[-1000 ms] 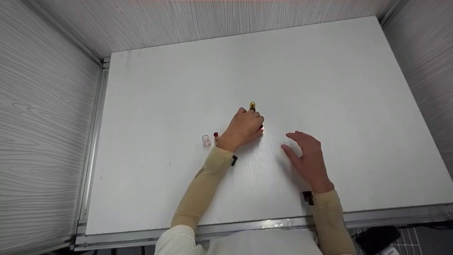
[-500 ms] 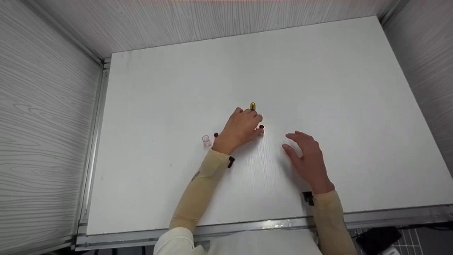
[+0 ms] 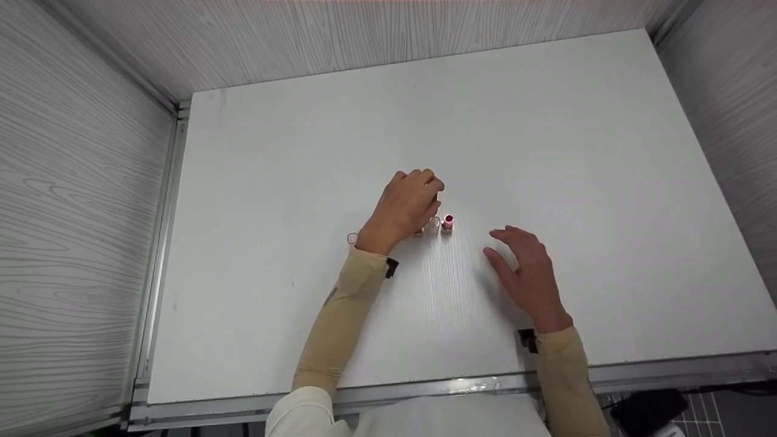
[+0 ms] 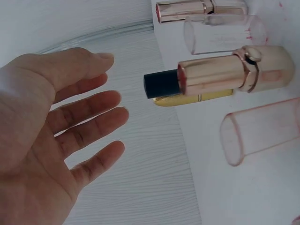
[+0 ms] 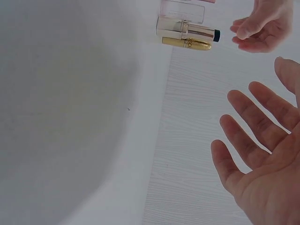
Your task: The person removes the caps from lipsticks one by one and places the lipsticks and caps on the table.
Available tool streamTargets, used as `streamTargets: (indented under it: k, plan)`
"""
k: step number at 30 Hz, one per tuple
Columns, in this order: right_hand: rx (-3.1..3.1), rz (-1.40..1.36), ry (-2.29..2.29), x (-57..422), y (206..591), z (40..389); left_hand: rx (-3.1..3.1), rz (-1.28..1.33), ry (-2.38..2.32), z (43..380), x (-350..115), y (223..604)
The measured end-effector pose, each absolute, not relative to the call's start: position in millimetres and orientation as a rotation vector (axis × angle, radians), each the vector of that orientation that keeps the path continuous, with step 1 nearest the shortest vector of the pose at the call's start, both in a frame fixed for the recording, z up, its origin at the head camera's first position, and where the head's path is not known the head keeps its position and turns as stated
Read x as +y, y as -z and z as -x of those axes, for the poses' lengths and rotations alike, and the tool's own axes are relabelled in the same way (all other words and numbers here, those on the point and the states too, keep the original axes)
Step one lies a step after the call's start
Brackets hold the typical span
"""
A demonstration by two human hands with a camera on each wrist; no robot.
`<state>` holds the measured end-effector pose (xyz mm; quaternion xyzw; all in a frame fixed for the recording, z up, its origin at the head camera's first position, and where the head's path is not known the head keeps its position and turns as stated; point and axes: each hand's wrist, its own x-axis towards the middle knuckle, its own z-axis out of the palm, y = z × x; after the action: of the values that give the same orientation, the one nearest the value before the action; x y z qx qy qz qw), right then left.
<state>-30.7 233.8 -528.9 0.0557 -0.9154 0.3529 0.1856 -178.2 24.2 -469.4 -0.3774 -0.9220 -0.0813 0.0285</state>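
Observation:
My left hand (image 3: 400, 209) hovers over the small group of cosmetics, fingers loosely bent. In the left wrist view its fingertips stop short of an upright gold lipstick (image 4: 211, 75) with a dark tip. Close behind that stands a shiny gold tube (image 5: 187, 43), mostly hidden by the hand in the head view. A clear cap (image 4: 262, 131) stands on one side of the dark-tipped lipstick; another clear cap (image 4: 225, 35) is on the other. A pinkish-red lipstick (image 3: 448, 223) stands to the hand's right. My right hand (image 3: 528, 267) is held apart at the right, holding nothing, fingers relaxed.
A clear cap (image 3: 352, 238) shows just left of the left wrist. The white table (image 3: 303, 152) is bordered by grey wood-grain panels (image 3: 85, 212) on its sides and back. A metal rail (image 3: 413, 388) runs along the front edge.
My left hand has risen and shifted slightly away and left. The red lipstick and a clear cap are now uncovered, while the gold tube is mostly covered. My right hand stays put.

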Motion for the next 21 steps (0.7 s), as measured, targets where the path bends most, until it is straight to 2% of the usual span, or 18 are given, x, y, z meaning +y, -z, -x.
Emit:
streamTargets:
  k: [9,21]
  plan:
    - [-2.567,-0.176,-0.981,236,529,29,-2.957,1.094,0.140,183,30,485]
    - [-2.560,-0.185,-0.997,237,527,29,-2.956,1.104,0.022,182,33,483]
